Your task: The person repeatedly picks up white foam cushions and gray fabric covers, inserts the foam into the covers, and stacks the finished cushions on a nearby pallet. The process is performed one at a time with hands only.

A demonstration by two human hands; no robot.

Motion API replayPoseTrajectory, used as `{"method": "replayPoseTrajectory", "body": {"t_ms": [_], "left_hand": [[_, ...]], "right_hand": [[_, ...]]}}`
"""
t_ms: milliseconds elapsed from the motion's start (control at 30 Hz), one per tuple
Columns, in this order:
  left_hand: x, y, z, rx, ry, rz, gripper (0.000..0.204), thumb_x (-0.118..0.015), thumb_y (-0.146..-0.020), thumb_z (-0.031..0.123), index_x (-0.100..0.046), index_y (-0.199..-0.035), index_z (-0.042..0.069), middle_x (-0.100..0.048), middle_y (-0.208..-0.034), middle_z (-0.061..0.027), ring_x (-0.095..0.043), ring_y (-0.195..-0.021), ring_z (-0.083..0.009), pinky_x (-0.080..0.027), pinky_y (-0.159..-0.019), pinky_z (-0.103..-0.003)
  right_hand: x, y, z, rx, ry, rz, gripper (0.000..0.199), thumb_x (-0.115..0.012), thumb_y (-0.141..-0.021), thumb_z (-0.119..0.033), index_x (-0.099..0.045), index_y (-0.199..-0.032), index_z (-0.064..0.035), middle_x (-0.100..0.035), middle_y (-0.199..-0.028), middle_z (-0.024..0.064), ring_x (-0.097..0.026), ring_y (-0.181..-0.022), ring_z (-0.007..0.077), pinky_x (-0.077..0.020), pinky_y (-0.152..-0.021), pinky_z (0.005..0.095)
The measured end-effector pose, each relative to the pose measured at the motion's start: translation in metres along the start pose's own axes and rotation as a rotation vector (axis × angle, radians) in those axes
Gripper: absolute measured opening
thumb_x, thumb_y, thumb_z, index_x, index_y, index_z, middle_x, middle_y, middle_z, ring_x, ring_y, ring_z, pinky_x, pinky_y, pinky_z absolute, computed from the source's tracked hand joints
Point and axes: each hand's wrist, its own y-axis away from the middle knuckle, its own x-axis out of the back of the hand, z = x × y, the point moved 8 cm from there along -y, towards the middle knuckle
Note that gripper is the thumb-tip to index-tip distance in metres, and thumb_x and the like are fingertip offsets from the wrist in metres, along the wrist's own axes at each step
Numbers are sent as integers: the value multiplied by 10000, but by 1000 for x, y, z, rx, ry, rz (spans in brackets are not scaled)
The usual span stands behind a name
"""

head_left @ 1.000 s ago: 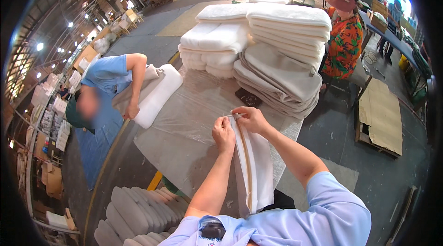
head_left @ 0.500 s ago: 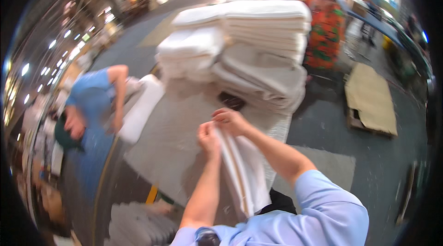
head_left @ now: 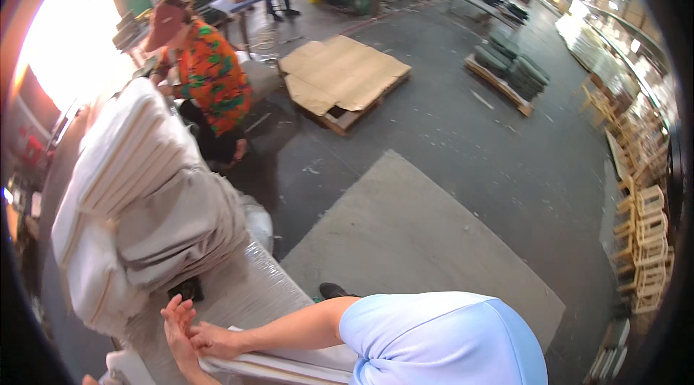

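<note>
At the lower left, my left hand (head_left: 178,331) is raised with its fingers stretched out, over the plastic-covered table (head_left: 269,280). My right hand (head_left: 215,340) presses in beside it with curled fingers; what they hold, if anything, is hidden. Below my right forearm lies a long white padded piece (head_left: 278,369) with a brown stripe along its edge. A small dark object (head_left: 189,289) rests on the table just beyond my hands. Behind it are folded grey fabric (head_left: 181,222) and a tall stack of white padded pieces (head_left: 134,143).
A person in an orange patterned shirt (head_left: 210,74) is beyond the stack. A cardboard-topped pallet (head_left: 343,74) stands on the floor, and another pallet (head_left: 499,85) holds dark cushions. A flat grey sheet (head_left: 419,233) lies right of the table. Wooden chair frames (head_left: 643,240) line the far right.
My view has swung to the right, so the table and stack now sit at the left. My left hand has opened from its pinch at the white piece's end.
</note>
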Motion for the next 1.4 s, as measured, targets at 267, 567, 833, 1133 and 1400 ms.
{"method": "replayPoseTrajectory", "body": {"t_ms": [267,567,833,1133,1400], "left_hand": [[-16,13,13,13,81,-145,749,-475,-1086,613,-480,-1554,29,-640,-1412,-207,-624,-1249,-315,-541,-998,-475],[35,-4,-30,-147,18,434,653,-534,-1097,490,-502,-1524,-4,-670,-1336,-206,-667,-1129,-306,-590,-854,-420],[6,-14,-49,-99,-93,340,625,-523,-1101,483,-528,-1499,1,-677,-1326,-196,-666,-1130,-298,-571,-887,-417],[-13,-18,-55,-89,-128,291,597,-510,-1105,476,-558,-1471,7,-684,-1315,-184,-665,-1130,-289,-551,-925,-413],[-8,-17,-63,-89,-135,274,575,-498,-1109,470,-585,-1446,12,-690,-1305,-174,-664,-1130,-280,-533,-958,-410]], "right_hand": [[-8,-5,33,-5,341,-58,335,-742,-925,-384,-796,-1107,-109,-720,-1283,155,-665,-1189,355,-510,-986,497],[27,5,-12,269,72,275,225,-769,-902,-325,-809,-958,-111,-725,-1177,147,-680,-1073,365,-541,-895,490],[46,14,-23,188,-20,258,177,-823,-852,-292,-794,-925,-133,-729,-1136,156,-692,-1003,363,-541,-812,477],[40,24,-18,142,315,204,254,-803,-872,-356,-775,-967,-122,-738,-1047,181,-708,-930,413,-546,-793,494],[169,153,-79,-49,329,201,638,-776,-903,-126,-537,-1494,-99,-564,-1495,185,-523,-1397,377,-412,-1179,507]]}}
